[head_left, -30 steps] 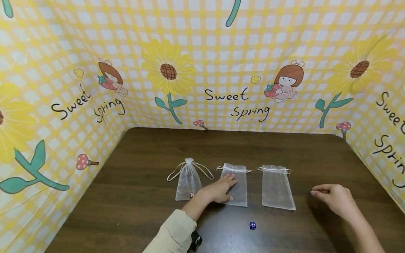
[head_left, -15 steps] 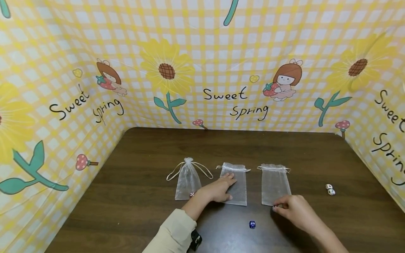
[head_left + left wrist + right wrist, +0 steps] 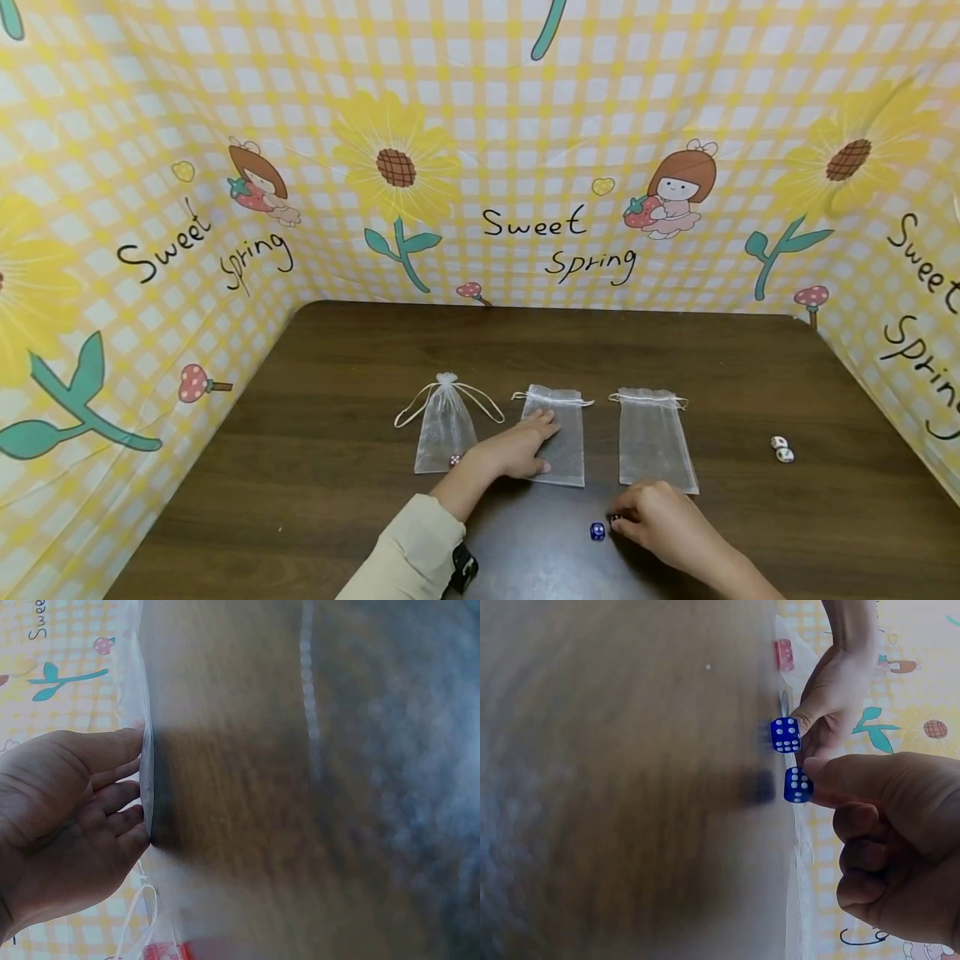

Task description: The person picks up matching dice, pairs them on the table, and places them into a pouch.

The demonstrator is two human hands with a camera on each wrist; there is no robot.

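at the lower middle of the head view, a blue die (image 3: 597, 531) sits on the table (image 3: 360, 542), with the right hand (image 3: 663, 521) just beside it, thumb and finger pinching a second blue die (image 3: 798, 784). left of that, the left hand (image 3: 521, 447) rests, fingers outstretched, on the middle bag (image 3: 567, 450). a cinched bag (image 3: 438, 433) lies to the left, a flat bag (image 3: 655, 437) to the right; two white dice (image 3: 784, 455) lie at centre right. behind hangs a checked cloth (image 3: 525, 108).
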